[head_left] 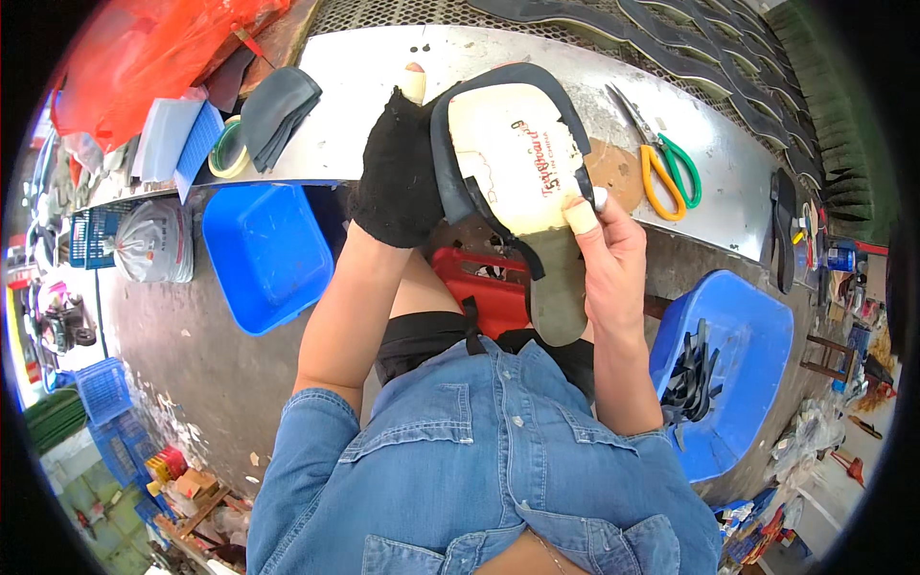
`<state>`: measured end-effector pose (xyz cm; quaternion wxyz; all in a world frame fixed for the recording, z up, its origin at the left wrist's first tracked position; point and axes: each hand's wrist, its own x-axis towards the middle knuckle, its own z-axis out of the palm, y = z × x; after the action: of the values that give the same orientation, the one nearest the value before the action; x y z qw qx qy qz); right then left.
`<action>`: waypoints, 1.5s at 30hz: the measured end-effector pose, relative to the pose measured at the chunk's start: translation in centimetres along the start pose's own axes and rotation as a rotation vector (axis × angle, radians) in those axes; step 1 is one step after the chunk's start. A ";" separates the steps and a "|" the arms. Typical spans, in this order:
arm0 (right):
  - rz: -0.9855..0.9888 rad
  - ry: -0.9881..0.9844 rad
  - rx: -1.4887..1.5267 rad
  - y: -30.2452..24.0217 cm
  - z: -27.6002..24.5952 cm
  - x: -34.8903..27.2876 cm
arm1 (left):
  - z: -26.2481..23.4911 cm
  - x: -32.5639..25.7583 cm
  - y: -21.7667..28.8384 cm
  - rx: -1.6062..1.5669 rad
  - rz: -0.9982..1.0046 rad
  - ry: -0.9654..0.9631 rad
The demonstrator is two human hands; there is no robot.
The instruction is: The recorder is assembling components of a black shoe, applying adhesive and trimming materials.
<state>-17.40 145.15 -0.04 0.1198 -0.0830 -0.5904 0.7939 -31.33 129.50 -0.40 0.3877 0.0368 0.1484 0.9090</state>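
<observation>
A black shoe upper point(448, 144) wraps the rim of a cream insole board point(503, 158) with red print, its underside facing up. From its lower end sticks out the dark green heel of a shoe last point(558, 307). My left hand point(398, 177), in a black glove with a covered thumb tip showing, grips the upper's left side; its other fingers are hidden behind it. My right hand point(613, 254), bare with pale finger covers, pinches the upper's lower right edge between thumb and fingers. Scissors point(661, 172) with orange and green handles lie on the metal bench to the right.
The metal bench point(374, 57) spans ahead, with folded black pieces point(278, 115), a tape roll point(228, 149) and a red plastic bag point(144, 67) at left. Below stand a blue bin point(264, 254) and another blue bin point(757, 383) holding black strips. Dark soles point(661, 53) lie on mesh.
</observation>
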 end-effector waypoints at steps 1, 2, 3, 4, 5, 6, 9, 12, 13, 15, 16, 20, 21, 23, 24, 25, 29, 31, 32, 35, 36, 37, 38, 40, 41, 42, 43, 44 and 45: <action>0.003 -0.002 0.002 0.0 0.0 0.0 | -0.2 0.0 0.0 0.000 0.002 0.003; -0.012 -0.001 -0.007 0.1 -0.1 0.0 | -0.4 0.1 -0.2 -0.044 0.001 -0.022; -0.027 0.000 -0.016 0.2 -0.2 0.1 | -0.5 0.2 -0.3 -0.088 0.001 -0.048; -0.024 -0.006 -0.012 0.1 -0.3 0.0 | -0.4 0.3 -0.3 -0.085 0.007 -0.043; -0.017 0.009 -0.013 0.0 -0.4 0.0 | -0.2 0.4 -0.4 -0.091 -0.011 -0.110; -0.011 0.023 -0.014 0.0 -0.5 -0.1 | -0.1 0.4 -0.4 -0.097 -0.030 -0.178; 0.021 0.068 0.019 0.2 -0.6 0.0 | -0.2 0.2 -0.4 0.085 0.033 -0.043; 0.033 0.055 0.002 0.6 -1.4 0.5 | -0.1 0.1 -0.6 0.176 0.044 0.029; 0.041 0.057 0.004 0.7 -1.4 0.5 | -0.2 0.1 -0.7 0.286 0.077 0.167; 0.037 0.061 0.014 0.8 -1.3 0.6 | -0.1 0.0 -0.7 0.319 0.073 0.200; 0.034 0.066 0.023 0.8 -1.3 0.6 | -0.3 0.1 -0.5 0.346 0.059 0.220; 0.053 0.104 0.029 0.3 -1.3 0.5 | -0.3 0.1 0.7 0.370 0.000 0.161; 0.060 0.081 0.023 0.3 -1.2 0.6 | -0.4 0.3 0.8 0.371 0.001 0.160; 0.067 0.066 0.014 0.3 -1.2 0.6 | -0.3 0.6 0.6 0.339 0.031 0.182; 0.052 0.032 0.001 0.4 -1.3 0.7 | 0.0 0.6 0.5 0.338 0.026 0.176; 0.035 0.006 -0.015 0.4 -1.4 0.8 | 0.8 0.3 0.4 0.471 0.086 0.211; 0.000 0.155 -0.115 -2.1 -2.7 2.0 | -1.3 1.4 1.6 0.666 0.127 0.422; -0.173 0.213 -0.584 -3.4 -4.8 4.4 | -4.6 0.8 3.8 0.310 0.122 0.255; -0.272 0.304 -0.612 -3.5 -4.9 5.9 | -4.2 0.0 4.4 0.252 0.058 0.037; -0.472 0.376 -1.232 -3.5 -5.6 9.6 | -3.5 -1.8 4.4 0.324 0.102 0.205; -0.518 0.406 -1.370 -2.5 -6.1 10.9 | -4.0 -1.1 4.0 0.325 0.076 0.173; -0.519 0.425 -1.376 -1.5 -6.3 11.4 | -5.0 -0.8 3.7 0.344 0.082 0.231; -0.512 0.379 -1.491 -0.8 -6.4 11.6 | -5.1 -0.4 3.4 0.363 0.091 0.294; -0.482 0.253 -1.574 0.5 -6.2 11.2 | -5.2 0.2 2.8 0.316 0.067 0.257; -0.494 0.214 -1.537 0.5 -4.9 10.4 | -5.0 -0.8 3.5 0.283 0.074 0.244; -0.484 0.129 -1.452 0.1 -4.0 9.5 | -6.1 -1.3 4.6 0.320 0.099 0.279; -0.467 0.061 -1.385 -0.3 -4.0 8.7 | -6.4 -1.2 5.0 0.305 0.092 0.260; -0.539 0.048 -1.342 -0.2 -4.9 8.1 | -7.2 -0.6 4.9 0.296 0.119 0.278; -0.613 0.035 -1.291 -0.1 -5.8 7.7 | -7.7 -0.3 5.1 0.291 0.150 0.297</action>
<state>-23.15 152.74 -1.53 0.2740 0.0195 -0.9372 0.2151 -36.01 124.06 -6.22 0.2837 -0.0309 0.3305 0.8996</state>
